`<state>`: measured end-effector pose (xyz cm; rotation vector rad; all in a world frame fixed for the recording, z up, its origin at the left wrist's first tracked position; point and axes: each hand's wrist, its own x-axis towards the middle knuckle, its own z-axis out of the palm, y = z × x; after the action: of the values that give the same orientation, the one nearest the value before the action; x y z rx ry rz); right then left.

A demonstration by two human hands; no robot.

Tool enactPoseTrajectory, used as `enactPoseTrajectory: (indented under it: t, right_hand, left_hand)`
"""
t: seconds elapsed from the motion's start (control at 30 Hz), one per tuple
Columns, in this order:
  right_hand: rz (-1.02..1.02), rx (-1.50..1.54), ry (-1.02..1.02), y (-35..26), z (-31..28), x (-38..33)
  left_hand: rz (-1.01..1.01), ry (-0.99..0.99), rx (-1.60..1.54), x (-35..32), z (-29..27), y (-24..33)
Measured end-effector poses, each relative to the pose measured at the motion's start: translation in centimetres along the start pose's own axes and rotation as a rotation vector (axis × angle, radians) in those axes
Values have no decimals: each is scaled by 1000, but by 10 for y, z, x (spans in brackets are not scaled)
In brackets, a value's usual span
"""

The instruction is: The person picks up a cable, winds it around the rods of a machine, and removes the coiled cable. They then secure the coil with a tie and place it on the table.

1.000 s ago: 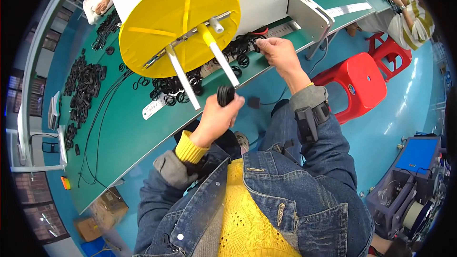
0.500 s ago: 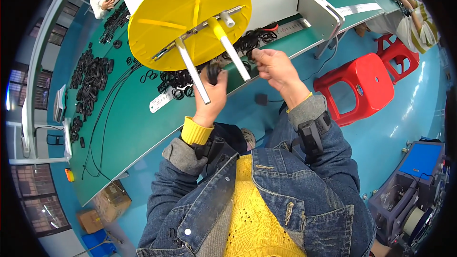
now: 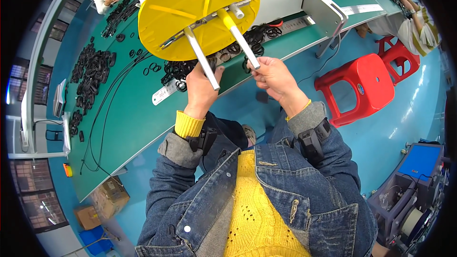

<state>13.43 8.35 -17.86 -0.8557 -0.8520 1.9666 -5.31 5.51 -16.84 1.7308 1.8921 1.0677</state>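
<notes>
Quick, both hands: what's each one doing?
Left hand: closed around the left peg.
Right hand: fingers at the tip of the right peg; grip unclear.

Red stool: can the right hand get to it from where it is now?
Probably yes. The red stool stands on the floor just right of the right hand, with nothing between them. That hand is closed at the tip of a white rod.
</notes>
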Motion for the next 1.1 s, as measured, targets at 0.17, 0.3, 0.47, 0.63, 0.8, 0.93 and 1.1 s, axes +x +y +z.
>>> enactPoseTrajectory:
  t: [0.17,0.3,0.47,0.63,0.8,0.93,1.1]
  right_hand:
    - [68,87,-90,8,18,-12]
    - [131,95,-193,17,33,-19]
    - [-272,-93,-425,39,49,-51]
    - [149,-198,-423,26,17,-62]
    - [91,-600,-333,-5,13,-52]
    - [-421,-933,-481,-2,17,-44]
    - [-796,-1286,-476,26,27,-37]
  left_hand:
    - [-82,-121,-470,-27,-15,28]
    - [-297,-277,-691,-36,-26,23]
    - [-284,-247,-698,-38,-43,10]
    - [-372,-699,-699,-49,-47,-2]
    - [-430,-855,-696,-65,-31,-3]
    - [-508,-955,-604,-69,-17,-5]
    - [-78,-625,-466,-78,-4,-3]
